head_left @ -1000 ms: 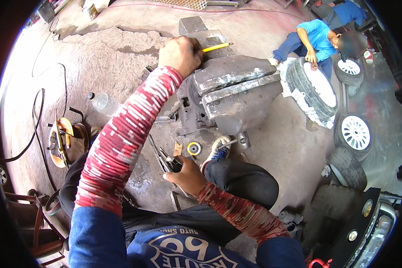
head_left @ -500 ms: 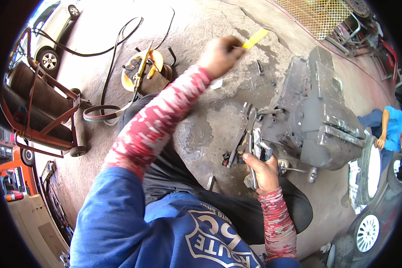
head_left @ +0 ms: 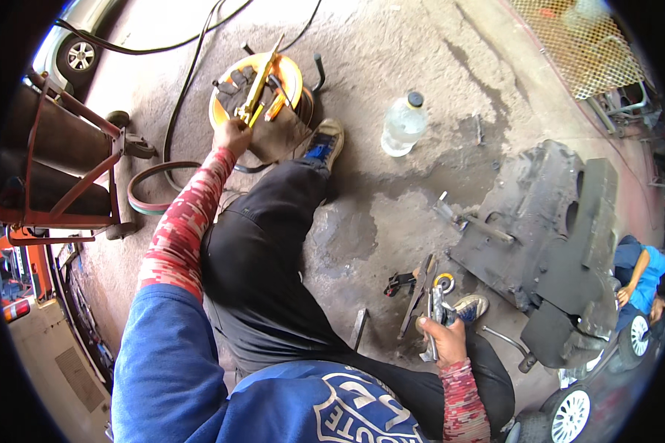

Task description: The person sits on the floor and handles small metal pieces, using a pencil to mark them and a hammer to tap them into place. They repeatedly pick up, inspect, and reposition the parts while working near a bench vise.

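My left hand (head_left: 233, 137) is closed at the near edge of a round, orange-rimmed stand (head_left: 216, 114). A slim yellow object (head_left: 256, 114) sticks out from its fingers; its exact kind is unclear. Beside those fingers a brass-coloured torch (head_left: 257, 85) lies across the stand, among dark lumps and an orange-handled tool (head_left: 275, 108). Low on the right, my right hand (head_left: 446, 342) grips silver pliers (head_left: 437, 306) above my bent leg, thumb on top. Just past it lie a long dark metal bar (head_left: 419, 292) and a round yellow-edged disc (head_left: 444, 281).
A large grimy metal casing (head_left: 524, 221) sits at the right, a bent rod near it. A clear bottle (head_left: 404, 125) with a dark cap stands on the floor. Gas cylinders on a red cart (head_left: 74, 177) and hoses occupy the left. Another person in blue (head_left: 646, 277) is at far right.
My left hand has swung left and down from over the middle floor to the orange-rimmed stand. The view has shifted, and the bottle now shows. My right hand keeps the pliers.
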A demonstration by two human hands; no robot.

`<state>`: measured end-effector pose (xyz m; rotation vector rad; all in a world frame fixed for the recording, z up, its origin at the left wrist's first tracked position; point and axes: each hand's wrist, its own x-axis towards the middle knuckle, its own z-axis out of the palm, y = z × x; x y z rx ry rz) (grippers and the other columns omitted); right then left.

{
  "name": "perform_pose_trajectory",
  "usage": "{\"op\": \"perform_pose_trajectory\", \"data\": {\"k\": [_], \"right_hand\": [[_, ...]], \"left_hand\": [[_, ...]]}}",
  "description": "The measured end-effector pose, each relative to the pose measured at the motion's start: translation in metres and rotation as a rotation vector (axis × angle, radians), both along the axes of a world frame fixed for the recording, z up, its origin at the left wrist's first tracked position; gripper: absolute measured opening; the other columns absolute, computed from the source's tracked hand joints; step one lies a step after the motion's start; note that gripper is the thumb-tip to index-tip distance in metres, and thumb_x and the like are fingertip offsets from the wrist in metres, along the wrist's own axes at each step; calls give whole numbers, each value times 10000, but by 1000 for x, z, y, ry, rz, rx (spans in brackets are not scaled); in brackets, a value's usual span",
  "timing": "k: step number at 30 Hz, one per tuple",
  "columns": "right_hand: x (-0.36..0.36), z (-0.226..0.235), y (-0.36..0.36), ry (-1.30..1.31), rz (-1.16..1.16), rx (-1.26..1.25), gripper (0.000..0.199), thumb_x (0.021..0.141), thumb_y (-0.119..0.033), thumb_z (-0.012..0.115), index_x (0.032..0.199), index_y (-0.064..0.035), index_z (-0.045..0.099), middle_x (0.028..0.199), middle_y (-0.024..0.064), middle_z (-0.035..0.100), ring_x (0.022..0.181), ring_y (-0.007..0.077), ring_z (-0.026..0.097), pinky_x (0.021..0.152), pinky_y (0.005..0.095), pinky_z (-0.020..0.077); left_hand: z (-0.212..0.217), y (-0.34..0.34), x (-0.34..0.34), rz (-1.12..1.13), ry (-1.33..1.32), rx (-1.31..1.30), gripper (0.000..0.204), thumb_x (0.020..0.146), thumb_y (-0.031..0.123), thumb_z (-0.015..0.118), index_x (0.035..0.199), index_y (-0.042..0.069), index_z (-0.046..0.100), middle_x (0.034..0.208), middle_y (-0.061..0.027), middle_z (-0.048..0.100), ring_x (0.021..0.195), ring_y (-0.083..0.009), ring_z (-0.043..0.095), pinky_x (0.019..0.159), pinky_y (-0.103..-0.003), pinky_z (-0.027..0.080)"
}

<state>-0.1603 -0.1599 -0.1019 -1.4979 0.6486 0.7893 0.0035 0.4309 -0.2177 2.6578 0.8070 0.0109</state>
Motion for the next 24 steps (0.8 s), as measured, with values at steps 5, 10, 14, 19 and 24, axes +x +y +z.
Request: {"op": "perform_pose_trajectory", "data": {"k": [5, 10, 14, 19, 24], "right_hand": [[21, 3, 3, 58, 88, -101, 220, 808, -66, 764, 1009, -52, 675, 814, -57, 622, 689, 39, 533, 619, 244, 456], [35, 4, -10, -17, -112, 12, 210, 824, -85, 767, 1000, -50, 658, 767, -49, 597, 627, 43, 517, 579, 227, 437], [33, 22, -23, -103, -259, -2, 152, 864, -59, 714, 999, -32, 649, 787, 5, 639, 651, 75, 566, 604, 221, 460], [16, 33, -46, -120, -393, -19, 151, 860, -29, 725, 979, -61, 637, 748, -33, 591, 599, 54, 515, 556, 221, 432], [-23, 18, -68, -72, -512, 20, 192, 848, -19, 732, 1000, -65, 625, 785, -20, 600, 613, 58, 531, 555, 221, 434]], "left_hand": [[-38, 54, 41, -161, -150, 97, 362, 839, 244, 709, 1133, 33, 702, 895, -107, 714, 797, -213, 659, 742, -366, 530], [-1, 49, 66, -175, -250, -132, 476, 940, 362, 661, 1232, -12, 620, 1061, -96, 689, 895, -160, 621, 810, -288, 499], [60, -51, 80, -706, 35, -420, 340, 977, 278, 603, 1200, 25, 652, 1001, -8, 659, 843, -79, 583, 754, -237, 481], [23, -225, 89, -945, 403, -552, 254, 986, 238, 583, 1098, 19, 648, 895, 10, 624, 790, -80, 565, 687, -254, 487], [-106, -377, -13, -1049, 458, -283, 266, 912, 293, 665, 1024, 56, 710, 982, -112, 734, 843, -243, 707, 770, -354, 554]]}}
